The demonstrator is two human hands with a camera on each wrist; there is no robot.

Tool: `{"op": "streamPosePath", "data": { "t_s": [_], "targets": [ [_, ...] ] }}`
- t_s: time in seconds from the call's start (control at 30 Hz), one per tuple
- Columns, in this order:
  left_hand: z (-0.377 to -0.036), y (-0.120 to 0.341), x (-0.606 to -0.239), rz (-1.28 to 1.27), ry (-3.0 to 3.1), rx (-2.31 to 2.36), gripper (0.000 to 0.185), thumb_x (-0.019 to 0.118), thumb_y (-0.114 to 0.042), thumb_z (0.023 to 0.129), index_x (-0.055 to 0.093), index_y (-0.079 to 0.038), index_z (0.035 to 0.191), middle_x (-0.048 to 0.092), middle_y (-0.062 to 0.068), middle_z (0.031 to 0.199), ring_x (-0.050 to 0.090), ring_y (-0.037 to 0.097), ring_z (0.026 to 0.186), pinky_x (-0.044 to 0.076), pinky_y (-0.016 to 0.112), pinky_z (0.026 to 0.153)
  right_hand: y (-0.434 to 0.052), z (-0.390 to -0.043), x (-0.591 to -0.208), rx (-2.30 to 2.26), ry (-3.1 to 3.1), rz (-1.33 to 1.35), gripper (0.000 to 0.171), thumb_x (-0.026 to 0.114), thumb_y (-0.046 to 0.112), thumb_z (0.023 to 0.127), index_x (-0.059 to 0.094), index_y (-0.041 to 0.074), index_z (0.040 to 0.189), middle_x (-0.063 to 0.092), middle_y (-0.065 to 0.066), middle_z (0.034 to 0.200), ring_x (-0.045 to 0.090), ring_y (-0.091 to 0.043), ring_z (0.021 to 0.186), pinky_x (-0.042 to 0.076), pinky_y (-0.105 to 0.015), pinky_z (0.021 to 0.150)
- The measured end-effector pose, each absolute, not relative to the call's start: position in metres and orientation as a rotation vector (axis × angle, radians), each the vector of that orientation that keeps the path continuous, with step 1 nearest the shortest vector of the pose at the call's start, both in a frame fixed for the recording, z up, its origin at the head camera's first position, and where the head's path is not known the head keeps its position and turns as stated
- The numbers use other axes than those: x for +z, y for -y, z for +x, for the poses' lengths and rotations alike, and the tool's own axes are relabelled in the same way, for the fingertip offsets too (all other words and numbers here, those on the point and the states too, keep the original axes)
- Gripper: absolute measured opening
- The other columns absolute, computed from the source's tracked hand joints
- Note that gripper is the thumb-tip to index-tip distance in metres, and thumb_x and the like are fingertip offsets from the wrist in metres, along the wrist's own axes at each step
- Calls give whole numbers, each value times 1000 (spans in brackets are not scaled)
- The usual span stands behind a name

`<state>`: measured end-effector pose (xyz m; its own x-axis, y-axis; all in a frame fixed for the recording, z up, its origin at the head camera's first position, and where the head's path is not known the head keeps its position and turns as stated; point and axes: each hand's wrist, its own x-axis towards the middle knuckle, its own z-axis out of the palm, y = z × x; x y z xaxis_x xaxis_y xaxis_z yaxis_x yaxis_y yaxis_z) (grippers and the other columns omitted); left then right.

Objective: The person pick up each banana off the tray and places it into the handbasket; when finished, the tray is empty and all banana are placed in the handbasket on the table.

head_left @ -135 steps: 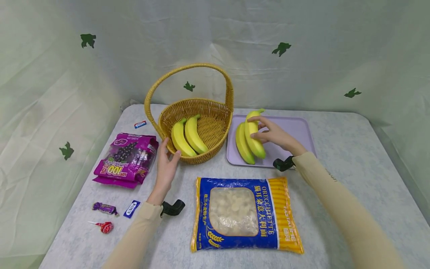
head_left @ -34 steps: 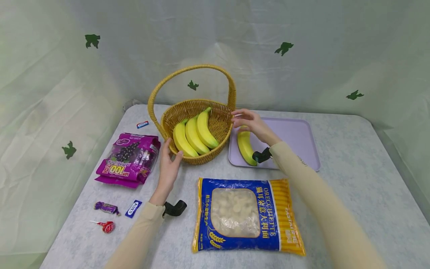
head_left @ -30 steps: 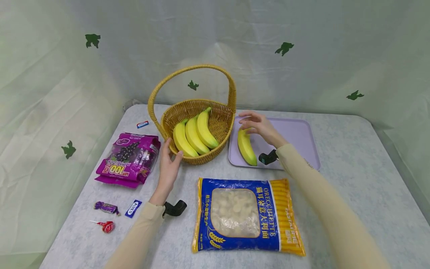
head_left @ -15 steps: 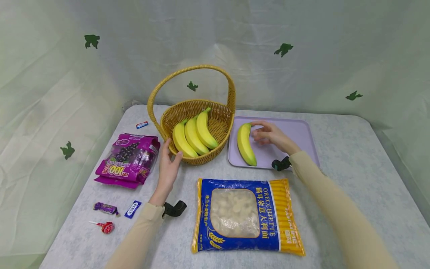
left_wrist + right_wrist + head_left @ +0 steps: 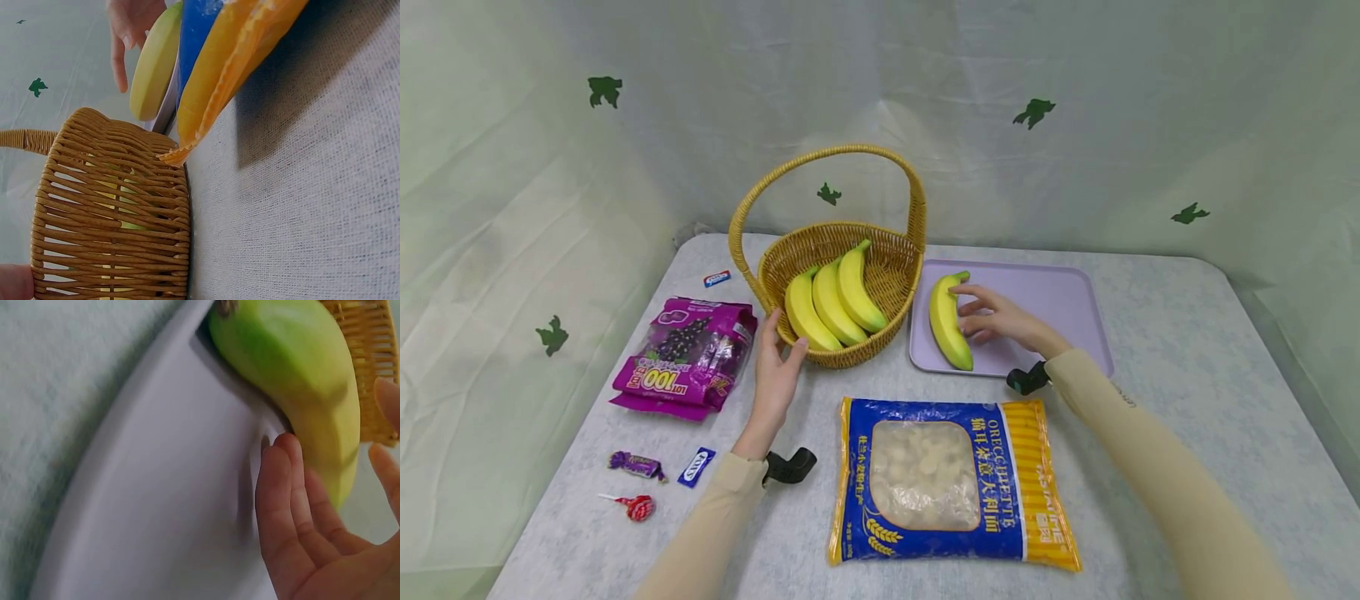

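Observation:
On the lilac tray [image 5: 1045,292] lies one banana [image 5: 944,321], its stem pointing away. My right hand [image 5: 1003,323] is at its right side, fingers extended; the right wrist view has the fingertips [image 5: 287,447] close against the banana's edge, not wrapped round it. Three bananas [image 5: 831,304] lie side by side in the wicker basket [image 5: 891,279], which has a tall arched handle. My left hand [image 5: 775,375] touches the basket's near left rim with spread fingers and thumb. Only a fingertip [image 5: 15,282] shows in the left wrist view, at the rim.
A blue and yellow pasta bag [image 5: 955,483] lies in front of the basket and tray. At left are a purple candy bag [image 5: 688,354], a purple wrapped candy [image 5: 636,464], a blue-white candy [image 5: 696,467], a lollipop [image 5: 638,507] and a small red-blue candy [image 5: 717,278].
The third banana went from the tray into the basket, carried by my right hand, which then returned to the remaining banana's right side. My left hand stays at the basket rim.

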<state>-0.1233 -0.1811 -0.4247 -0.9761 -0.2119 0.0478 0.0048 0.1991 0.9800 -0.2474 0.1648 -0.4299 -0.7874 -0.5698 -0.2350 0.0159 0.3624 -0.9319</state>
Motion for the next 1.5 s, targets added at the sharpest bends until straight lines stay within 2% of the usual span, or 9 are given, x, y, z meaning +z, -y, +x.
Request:
{"op": "streamPosePath", "data": {
  "t_s": [0.13,0.37,0.63,0.9,1.2,1.5],
  "targets": [
    [-123,181,-425,199,2297,-1872,64,48,-9,99,14,-6,153,10,10,157,19,31,140,25,41,112,-158,-244,-431,-1410,-2113,-492,63,61,16,94,31,12,150,42,-29,133,61,-31,97,53,-44,81],
    [-124,182,-425,194,2303,-1871,63,47,-11,100,13,-7,153,10,9,157,17,29,140,23,42,113,-146,-241,-430,-1293,-2224,-553,61,63,19,94,36,14,148,42,-24,127,51,-27,95,52,-36,74],
    [-124,182,-426,182,2298,-1873,63,47,-10,100,13,-7,153,10,10,157,17,29,141,23,43,113,-142,-240,-429,-1228,-2296,-520,57,64,19,92,43,16,145,45,-23,127,54,-24,84,51,-33,71],
    [-123,180,-423,190,2291,-1876,64,48,-8,99,13,-5,153,10,11,157,17,29,140,22,44,113,-148,-238,-426,-1373,-2220,-493,56,62,17,92,42,15,145,42,-24,130,54,-30,97,54,-40,76],
    [-123,180,-423,195,2292,-1875,64,47,-7,99,13,-6,153,9,10,157,17,26,141,25,40,112,-154,-235,-413,-1509,-2134,-505,56,65,15,91,43,17,143,38,-22,132,52,-35,107,51,-44,88],
    [-123,181,-425,189,2282,-1876,64,48,-7,99,13,-5,153,10,11,157,18,27,140,24,41,112,-142,-228,-392,-1559,-2081,-581,56,65,20,92,43,20,143,39,-18,126,54,-33,107,49,-45,90]
  ]
}}
